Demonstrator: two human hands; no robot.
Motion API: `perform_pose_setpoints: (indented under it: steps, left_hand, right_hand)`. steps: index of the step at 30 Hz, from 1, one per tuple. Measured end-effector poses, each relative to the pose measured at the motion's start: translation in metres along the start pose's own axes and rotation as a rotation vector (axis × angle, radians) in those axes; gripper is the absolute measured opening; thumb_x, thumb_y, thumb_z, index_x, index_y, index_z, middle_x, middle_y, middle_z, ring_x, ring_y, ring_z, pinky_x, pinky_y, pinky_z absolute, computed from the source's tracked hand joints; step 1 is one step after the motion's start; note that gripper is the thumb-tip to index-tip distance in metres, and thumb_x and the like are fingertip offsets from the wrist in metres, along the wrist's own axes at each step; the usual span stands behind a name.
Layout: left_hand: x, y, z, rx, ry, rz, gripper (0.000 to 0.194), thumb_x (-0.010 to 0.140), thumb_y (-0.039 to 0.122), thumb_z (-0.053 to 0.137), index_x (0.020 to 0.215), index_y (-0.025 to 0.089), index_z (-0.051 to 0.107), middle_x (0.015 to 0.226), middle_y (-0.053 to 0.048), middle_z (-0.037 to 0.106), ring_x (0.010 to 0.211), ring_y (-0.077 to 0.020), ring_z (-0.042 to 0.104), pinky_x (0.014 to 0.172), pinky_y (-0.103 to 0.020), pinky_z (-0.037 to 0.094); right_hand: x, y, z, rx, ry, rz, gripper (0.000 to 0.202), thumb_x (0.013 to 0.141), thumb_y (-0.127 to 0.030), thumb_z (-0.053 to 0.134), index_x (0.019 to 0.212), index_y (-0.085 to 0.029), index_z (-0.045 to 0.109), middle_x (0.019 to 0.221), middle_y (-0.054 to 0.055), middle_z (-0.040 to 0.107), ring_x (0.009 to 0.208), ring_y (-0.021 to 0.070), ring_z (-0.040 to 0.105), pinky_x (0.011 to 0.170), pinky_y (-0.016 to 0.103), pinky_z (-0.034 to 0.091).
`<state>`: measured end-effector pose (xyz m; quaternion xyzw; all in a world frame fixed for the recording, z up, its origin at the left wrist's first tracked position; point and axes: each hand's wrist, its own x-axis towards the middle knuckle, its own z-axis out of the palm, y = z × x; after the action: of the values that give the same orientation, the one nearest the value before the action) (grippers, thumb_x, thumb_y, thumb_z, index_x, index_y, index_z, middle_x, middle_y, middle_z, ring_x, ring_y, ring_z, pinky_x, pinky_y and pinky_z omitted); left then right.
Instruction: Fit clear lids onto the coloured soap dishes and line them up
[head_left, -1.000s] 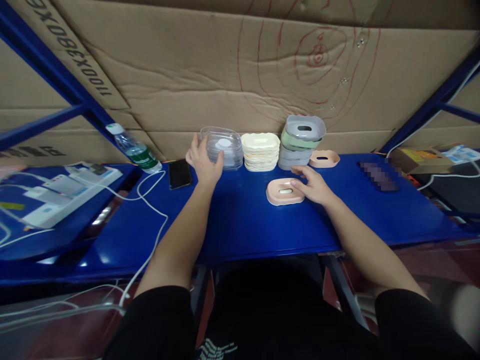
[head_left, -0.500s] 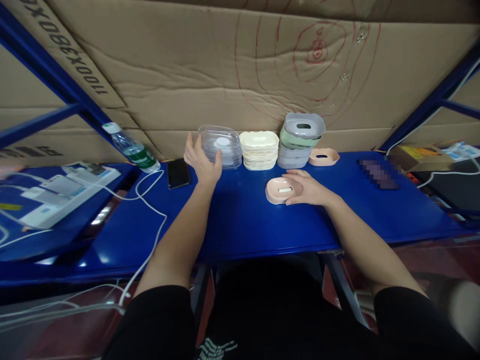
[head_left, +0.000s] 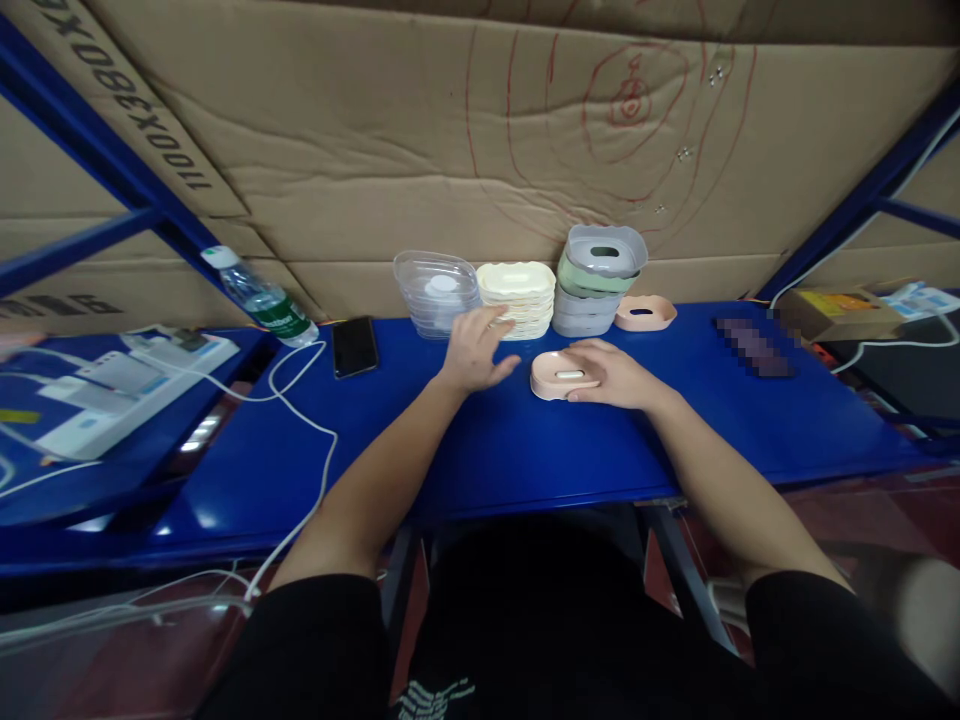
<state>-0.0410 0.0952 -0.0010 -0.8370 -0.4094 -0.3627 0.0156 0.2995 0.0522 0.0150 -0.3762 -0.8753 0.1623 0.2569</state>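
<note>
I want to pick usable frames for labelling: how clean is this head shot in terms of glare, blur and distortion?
Head view: wide-angle bending bows the blue table edge and shelf rails; glare spots sit on the table's left front; the far left and lower right corners are smeared; a pixelated patch covers something on the right. The left hand, right hand and pink dish read sharp enough.
</note>
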Motion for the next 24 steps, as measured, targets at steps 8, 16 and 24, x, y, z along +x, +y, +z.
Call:
perform_pose_setpoints:
  steps: [8,16,24]
  left_hand:
    - [0.0,0.023,0.039,-0.303,-0.141,0.264,0.132,0.082,0.101,0.071,0.177,0.015,0.036,0.179,-0.035,0.041,0.165,-0.0542,0.044,0.131,-0.072,0.041]
    - [-0.008,0.027,0.061,-0.854,-0.103,0.007,0.166,0.071,0.087,0.095,0.184,0.026,-0.011,0.178,-0.03,0.043,0.169,-0.0496,0.042,0.139,-0.074,0.031]
    - [0.003,0.065,0.051,-1.176,-0.116,-0.031,0.101,0.081,0.069,0.098,0.16,0.021,0.058,0.161,-0.022,0.067,0.153,-0.0444,0.062,0.135,-0.067,0.044]
  right_hand:
    - [-0.002,0.003,0.008,0.078,0.205,-0.066,0.076,0.097,-0.081,0.074,0.156,-0.033,0.071,0.149,0.015,0.069,0.142,0.0418,0.067,0.124,0.068,0.055]
    - [0.0,-0.008,0.028,-0.038,0.314,-0.172,0.071,0.109,-0.075,0.055,0.174,-0.044,0.051,0.176,0.011,0.04,0.166,0.0443,0.044,0.137,0.069,0.042]
    - [0.001,-0.013,0.026,-0.144,0.294,-0.199,0.074,0.108,-0.073,0.061,0.176,-0.049,0.046,0.186,0.007,0.03,0.17,0.0464,0.038,0.136,0.071,0.041]
